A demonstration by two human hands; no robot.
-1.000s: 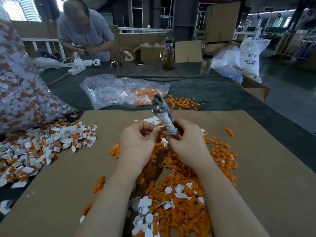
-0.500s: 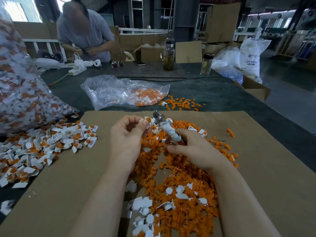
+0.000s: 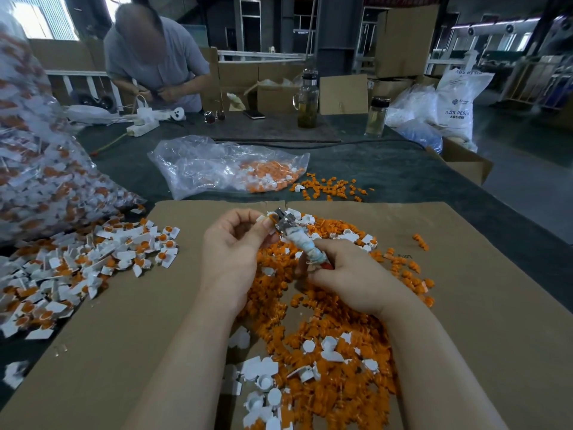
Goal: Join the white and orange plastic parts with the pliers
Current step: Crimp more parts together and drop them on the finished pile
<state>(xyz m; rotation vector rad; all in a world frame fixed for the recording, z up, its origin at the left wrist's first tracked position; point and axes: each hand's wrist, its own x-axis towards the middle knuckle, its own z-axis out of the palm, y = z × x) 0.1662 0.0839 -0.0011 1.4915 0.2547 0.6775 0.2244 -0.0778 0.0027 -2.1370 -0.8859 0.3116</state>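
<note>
- Above the far middle of the cardboard sheet [image 3: 465, 305], a small white and orange part [image 3: 269, 217] is pinched between the thumb and fingertips of the left hand [image 3: 234, 252]; this grip is clenched on the part.
- Touching that part from the right is the metal head of the pliers [image 3: 285, 223], which tilt up and away from the viewer; whether the jaws actually bite the part is too small to tell.
- The right hand [image 3: 350, 279] wraps its fingers round the pliers' handle, which is bound in pale tape, so this grip is grasping the pliers.
- Directly beneath both hands, on the cardboard sheet, lies a wide heap of loose orange parts [image 3: 325, 352] with scattered white parts [image 3: 263, 370] mixed in, most of the white ones near the sheet's near edge.
- Left of the cardboard sheet, spilling onto its left edge, is a pile of joined pieces [image 3: 77, 265], white with orange centres.
- Beyond that pile, at the far left, bulges a large clear sack [image 3: 40, 169] full of white and orange pieces.
- Past the far edge of the cardboard sheet, on the dark table [image 3: 403, 169], a crumpled clear plastic bag [image 3: 217, 166] holds more orange parts, with a small scatter of orange parts [image 3: 331, 189] just to its right.
- Farther back stand a glass jug [image 3: 308, 100] and a glass jar [image 3: 375, 116], and another person [image 3: 155, 57] bends over the table's far side.
</note>
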